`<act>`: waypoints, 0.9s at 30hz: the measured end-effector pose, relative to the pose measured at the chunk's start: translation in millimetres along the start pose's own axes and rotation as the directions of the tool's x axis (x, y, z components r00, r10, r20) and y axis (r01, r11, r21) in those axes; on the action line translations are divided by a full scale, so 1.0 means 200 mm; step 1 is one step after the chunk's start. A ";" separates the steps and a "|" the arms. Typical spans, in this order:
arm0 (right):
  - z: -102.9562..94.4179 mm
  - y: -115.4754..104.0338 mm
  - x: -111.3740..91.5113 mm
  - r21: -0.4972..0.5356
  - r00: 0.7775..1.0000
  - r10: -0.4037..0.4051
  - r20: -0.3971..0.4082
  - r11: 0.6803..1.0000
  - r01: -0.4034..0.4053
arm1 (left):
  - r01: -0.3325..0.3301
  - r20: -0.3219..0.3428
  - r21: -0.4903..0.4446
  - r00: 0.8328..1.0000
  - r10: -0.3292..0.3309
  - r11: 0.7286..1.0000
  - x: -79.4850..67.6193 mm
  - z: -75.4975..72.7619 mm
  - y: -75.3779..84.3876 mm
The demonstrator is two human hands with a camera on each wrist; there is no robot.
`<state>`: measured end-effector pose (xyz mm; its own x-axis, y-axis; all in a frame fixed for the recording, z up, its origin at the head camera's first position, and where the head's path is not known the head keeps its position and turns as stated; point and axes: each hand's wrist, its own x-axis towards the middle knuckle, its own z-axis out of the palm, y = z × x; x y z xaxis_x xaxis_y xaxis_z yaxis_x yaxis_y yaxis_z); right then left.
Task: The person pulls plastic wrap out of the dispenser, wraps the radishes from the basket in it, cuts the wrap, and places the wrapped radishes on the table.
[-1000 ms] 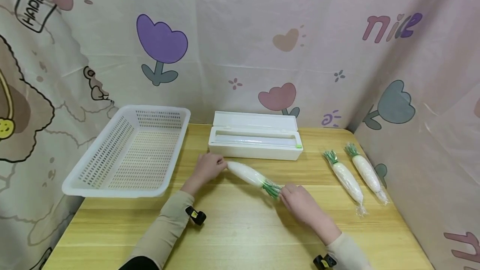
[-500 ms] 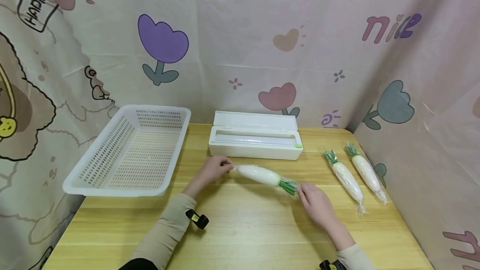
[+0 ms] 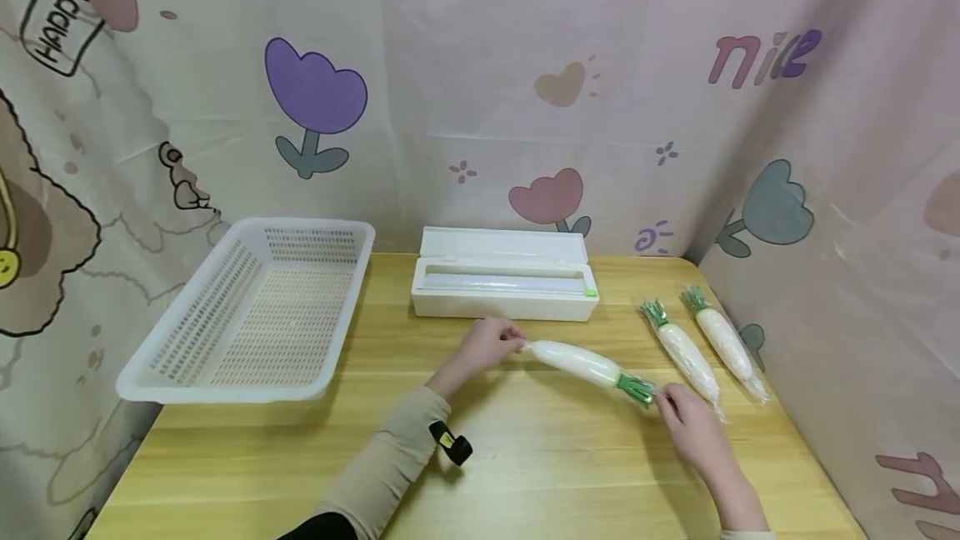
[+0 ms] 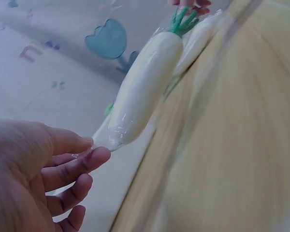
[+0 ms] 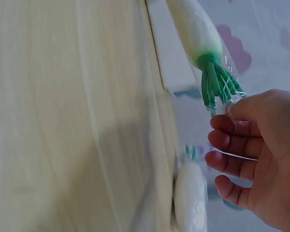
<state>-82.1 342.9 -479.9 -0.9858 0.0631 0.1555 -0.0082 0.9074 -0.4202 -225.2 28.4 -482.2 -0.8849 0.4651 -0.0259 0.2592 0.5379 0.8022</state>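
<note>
A white radish (image 3: 576, 362) with green stalks, wrapped in clear plastic film, hangs between both hands over the table. My left hand (image 3: 486, 347) pinches the film at its root end with thumb and forefinger. At the stalk end, my right hand (image 3: 693, 425) pinches the film between thumb and forefinger, as the right wrist view shows with the green stalks (image 5: 216, 82) just above. Two more wrapped radishes lie at the right: a nearer one (image 3: 686, 361) close behind my right hand and a farther one (image 3: 727, 344) beside it.
A white perforated basket (image 3: 322, 357) stands at the left of the wooden table (image 3: 540, 473). Toward the back, a white cling film box (image 3: 502, 307) has its lid raised, with a film roll inside. A patterned curtain (image 3: 450, 90) hangs behind the table.
Both hands have moved to the right, carrying the wrapped radish toward the two others. The head view has shifted slightly; basket and cling film box stay in place.
</note>
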 end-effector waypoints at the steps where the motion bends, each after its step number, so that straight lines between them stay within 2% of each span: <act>1: -0.01 0.02 0.00 0.001 1.000 0.009 0.003 1.000 -0.009 | -0.002 0.009 0.018 1.000 0.002 1.000 0.01 0.03 0.01; 8: -0.12 0.13 0.07 -0.022 1.000 0.016 -0.023 1.000 -0.016 | -0.044 0.111 0.153 0.993 0.027 0.987 0.00 0.23 0.09; 14: -0.19 0.19 0.22 -0.039 0.998 0.057 0.039 0.998 -0.055 | -0.161 0.184 0.293 0.977 0.110 0.942 -0.03 0.37 0.15; 18: -0.18 0.21 0.35 -0.040 0.998 0.047 0.044 0.998 -0.045 | -0.215 0.210 0.300 0.965 0.156 0.930 -0.04 0.42 0.18; 21: -0.16 0.21 0.45 -0.037 0.996 0.056 0.064 0.998 -0.053 | -0.282 0.239 0.310 0.947 0.213 0.908 -0.05 0.45 0.20; 27: -0.12 0.16 0.64 -0.037 0.987 0.067 0.146 0.997 -0.062 | -0.427 0.284 0.366 0.897 0.338 0.827 -0.06 0.49 0.22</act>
<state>-204.3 391.0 -451.9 -0.9980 0.0624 -0.0055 0.0595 0.9165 -0.3956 -165.9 115.4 -504.1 -0.5966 0.7987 0.0786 0.7340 0.5036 0.4556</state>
